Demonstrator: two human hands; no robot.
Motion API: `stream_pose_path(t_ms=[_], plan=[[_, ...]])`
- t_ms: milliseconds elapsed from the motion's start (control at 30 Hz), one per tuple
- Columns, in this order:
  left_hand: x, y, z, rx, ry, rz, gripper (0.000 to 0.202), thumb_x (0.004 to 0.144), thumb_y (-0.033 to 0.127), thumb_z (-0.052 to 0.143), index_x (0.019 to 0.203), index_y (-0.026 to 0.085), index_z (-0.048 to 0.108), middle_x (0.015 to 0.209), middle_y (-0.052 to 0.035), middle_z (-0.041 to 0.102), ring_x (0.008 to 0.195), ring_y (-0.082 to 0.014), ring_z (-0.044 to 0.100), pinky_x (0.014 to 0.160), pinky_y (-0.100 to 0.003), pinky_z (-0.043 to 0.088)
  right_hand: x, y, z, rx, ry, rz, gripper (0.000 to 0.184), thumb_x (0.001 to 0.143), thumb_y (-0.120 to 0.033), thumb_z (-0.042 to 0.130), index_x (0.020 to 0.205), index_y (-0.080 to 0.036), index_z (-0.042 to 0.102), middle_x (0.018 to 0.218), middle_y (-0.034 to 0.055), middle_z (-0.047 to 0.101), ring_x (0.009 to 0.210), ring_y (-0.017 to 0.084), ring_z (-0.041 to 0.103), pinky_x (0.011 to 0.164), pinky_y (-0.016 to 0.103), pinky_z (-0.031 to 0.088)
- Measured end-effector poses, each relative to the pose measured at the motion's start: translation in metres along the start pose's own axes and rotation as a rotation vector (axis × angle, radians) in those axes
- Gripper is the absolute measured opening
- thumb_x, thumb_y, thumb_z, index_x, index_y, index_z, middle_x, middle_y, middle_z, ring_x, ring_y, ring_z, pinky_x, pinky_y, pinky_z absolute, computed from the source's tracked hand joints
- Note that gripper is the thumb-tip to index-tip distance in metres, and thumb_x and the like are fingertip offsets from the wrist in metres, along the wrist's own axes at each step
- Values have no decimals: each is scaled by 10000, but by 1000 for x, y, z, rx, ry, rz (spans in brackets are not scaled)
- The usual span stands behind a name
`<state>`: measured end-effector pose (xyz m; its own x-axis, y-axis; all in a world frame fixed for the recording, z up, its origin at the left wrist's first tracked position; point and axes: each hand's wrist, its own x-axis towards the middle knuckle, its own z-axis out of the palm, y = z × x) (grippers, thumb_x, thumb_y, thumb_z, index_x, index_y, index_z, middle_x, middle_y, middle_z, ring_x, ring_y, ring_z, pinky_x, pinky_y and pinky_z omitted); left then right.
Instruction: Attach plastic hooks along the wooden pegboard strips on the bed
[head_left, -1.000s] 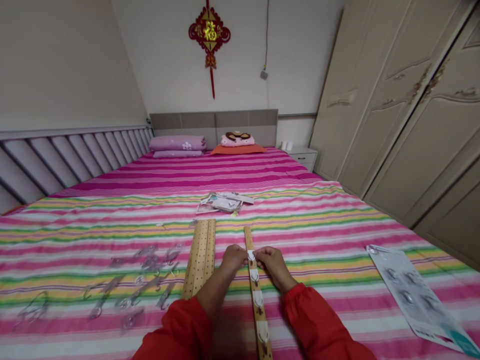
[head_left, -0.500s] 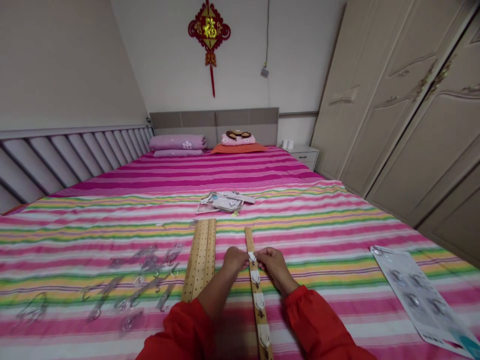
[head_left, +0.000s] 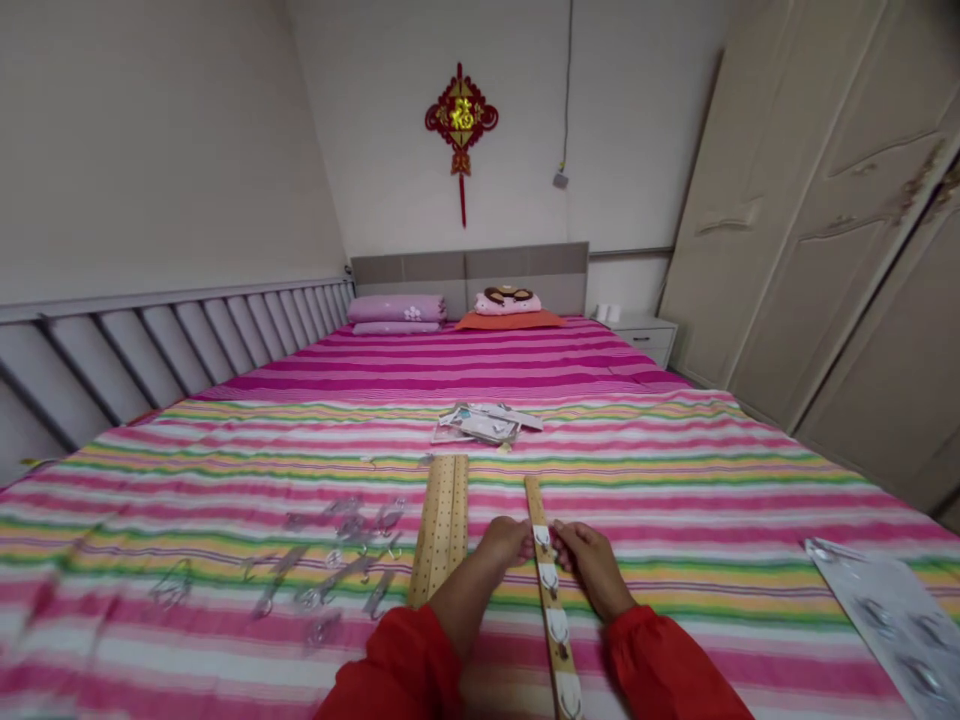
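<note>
Across the left of the striped bedspread (head_left: 720, 560) lie clear plastic hooks (head_left: 349, 525), loose and tangled, their outlines faint against the stripes, and the nearest sit just beside a wide perforated wooden strip (head_left: 441, 520) that lies lengthwise on the bed. Well beyond it, towards the far end, sits a loose heap of packaging (head_left: 480, 424). The left hand (head_left: 504, 543), coming out of a red sleeve (head_left: 405, 665), reaches just right of the perforated strip to the edge of a narrow wooden strip (head_left: 551, 610), which lies flat and runs from near to far. A row of white hooks (head_left: 556, 625) is mounted along that strip. The right hand (head_left: 592, 565) comes in from the other side, so the two hands are close together with the strip between them, their fingers at the farthest white hook; whether they clamp it or only touch it is too small to tell. On the right, well apart, a printed backing sheet (head_left: 892, 625) lies at the edge of view. The soft bedspread gives poor support, so pressing down could tilt the narrow strip and knock a hook out of line. A careless sleeve or elbow might also sweep the loose clear hooks together, and their transparency makes a stray one easy to miss.
</note>
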<state>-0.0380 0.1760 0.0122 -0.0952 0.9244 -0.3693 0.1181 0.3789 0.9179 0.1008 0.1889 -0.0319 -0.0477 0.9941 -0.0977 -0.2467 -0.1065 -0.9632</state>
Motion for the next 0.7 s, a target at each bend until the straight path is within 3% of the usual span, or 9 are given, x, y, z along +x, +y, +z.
stream_pose_path(t_ms=[67,133,300,433,533,700], plan=[[-3,8,-21,43,16,53,202,646,334,641,563,161,579,547,-15,625,560,-138,592,568,-245,463,-2,1,-5,25,-7,-10,405,570,-524,755,593,-141,626,485,-12,580,396,66,454,372,187,318],[-1,18,-55,101,74,124,133,645,287,624,622,157,606,605,-8,648,583,-129,598,589,-237,466,-2,3,-8,42,-14,-17,407,572,-530,757,609,-143,640,495,-11,582,408,69,457,380,189,324],[16,35,-177,342,431,216,59,673,182,540,650,163,591,626,5,627,653,-143,600,629,-233,440,-1,6,-7,3,-23,-20,402,598,-535,742,572,-149,632,456,-20,542,398,71,433,386,197,313],[29,24,-259,570,719,167,103,686,133,505,615,177,565,637,-25,627,757,-197,621,679,-259,417,1,6,-4,-27,-20,-9,412,602,-548,732,555,-154,618,434,-24,526,384,66,410,379,196,286],[39,10,-290,714,820,162,133,709,134,483,716,157,614,737,-75,658,829,-235,620,704,-283,415,2,8,-5,-33,-15,-6,414,603,-550,732,554,-156,615,430,-23,524,379,64,404,377,197,279],[60,-6,-301,910,790,214,260,749,141,483,957,127,639,971,-115,633,883,-212,611,751,-270,423,5,13,-7,-28,-18,12,402,614,-537,737,569,-154,622,444,-19,538,386,57,411,383,188,283]])
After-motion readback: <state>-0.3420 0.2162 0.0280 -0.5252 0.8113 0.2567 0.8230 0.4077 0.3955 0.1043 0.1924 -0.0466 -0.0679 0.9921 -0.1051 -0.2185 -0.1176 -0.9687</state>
